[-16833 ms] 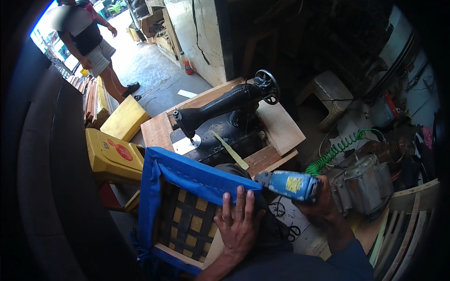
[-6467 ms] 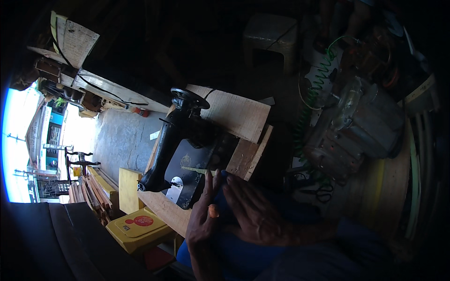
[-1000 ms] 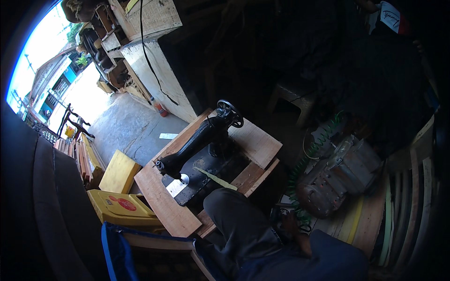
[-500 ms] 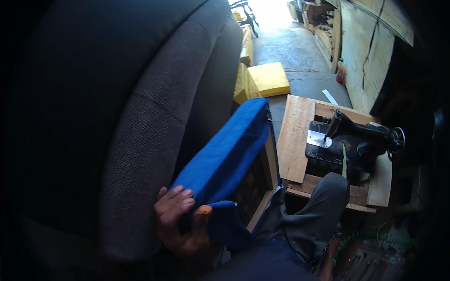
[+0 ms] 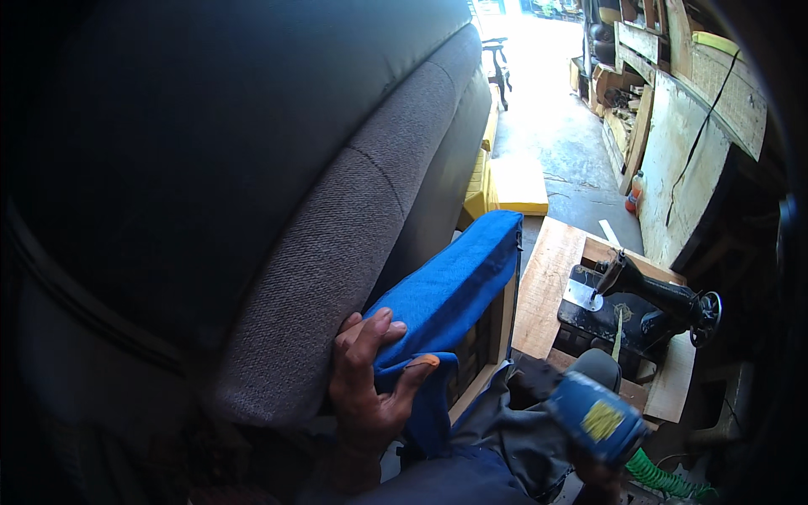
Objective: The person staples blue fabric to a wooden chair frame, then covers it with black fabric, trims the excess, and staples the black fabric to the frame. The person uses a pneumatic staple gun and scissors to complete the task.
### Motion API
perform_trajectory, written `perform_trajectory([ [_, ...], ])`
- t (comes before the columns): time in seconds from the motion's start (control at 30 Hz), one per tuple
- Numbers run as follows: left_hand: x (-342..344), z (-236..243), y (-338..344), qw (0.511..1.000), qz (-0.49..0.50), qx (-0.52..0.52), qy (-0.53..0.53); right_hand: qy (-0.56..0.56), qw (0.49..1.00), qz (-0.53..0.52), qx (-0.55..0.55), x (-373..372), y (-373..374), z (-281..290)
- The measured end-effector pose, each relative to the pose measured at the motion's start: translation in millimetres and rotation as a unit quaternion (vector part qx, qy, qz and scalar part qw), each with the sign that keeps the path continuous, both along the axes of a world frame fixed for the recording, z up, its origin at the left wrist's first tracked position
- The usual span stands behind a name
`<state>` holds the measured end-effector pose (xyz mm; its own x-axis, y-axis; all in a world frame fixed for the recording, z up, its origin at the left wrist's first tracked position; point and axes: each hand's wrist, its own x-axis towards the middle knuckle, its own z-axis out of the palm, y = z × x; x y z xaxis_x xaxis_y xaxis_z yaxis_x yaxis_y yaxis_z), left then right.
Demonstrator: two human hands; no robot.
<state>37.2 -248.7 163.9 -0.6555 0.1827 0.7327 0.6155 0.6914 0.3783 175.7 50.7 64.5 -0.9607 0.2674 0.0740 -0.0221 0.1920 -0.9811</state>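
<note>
A long padded piece in bright blue fabric [image 5: 459, 261], with a wooden frame [image 5: 473, 394] under it, leans across my lap. My left hand [image 5: 369, 383] rests at its near end. Its fingers are spread over the fabric, the index finger is raised, and the thumb, wrapped in orange at the tip, lies by a loose blue flap [image 5: 433, 400]. Low on the right, my right hand [image 5: 599, 478] is dark and partly hidden, gripping a blue boxy staple gun [image 5: 593, 412], blurred by motion. A green coiled air hose [image 5: 661, 478] shows beside the tool.
A large dark padded seat with a grey textured roll [image 5: 337, 227] fills the left side. On the right a black sewing machine [image 5: 648, 290] sits in a wooden table [image 5: 543, 286]. Yellow foam blocks [image 5: 518, 187] and a bottle [image 5: 635, 192] stand farther off.
My right hand has come up into view with the staple gun. My left thumb and index finger have spread apart and lifted. The view has shifted, so things appear lower and farther right.
</note>
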Motion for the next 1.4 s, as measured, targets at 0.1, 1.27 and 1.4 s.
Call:
perform_trajectory([
  [0.1, -2.5, -1.6, -2.8, 1.0, -0.01, 0.009, 0.008, 0.01, 0.989, 0.148, -0.027, -43.1, -42.6, 50.7],
  [1.27, -4.0, -20.6, -15.5, 0.99, -0.078, 0.1, 0.066, 0.203, 0.941, 0.258, 0.086, -77.1, -66.3, 58.4],
  [1.4, -2.7, -25.1, -9.7, 0.991, -0.054, 0.109, 0.063, 0.234, 0.932, 0.263, 0.087, -89.1, -79.3, 51.5],
])
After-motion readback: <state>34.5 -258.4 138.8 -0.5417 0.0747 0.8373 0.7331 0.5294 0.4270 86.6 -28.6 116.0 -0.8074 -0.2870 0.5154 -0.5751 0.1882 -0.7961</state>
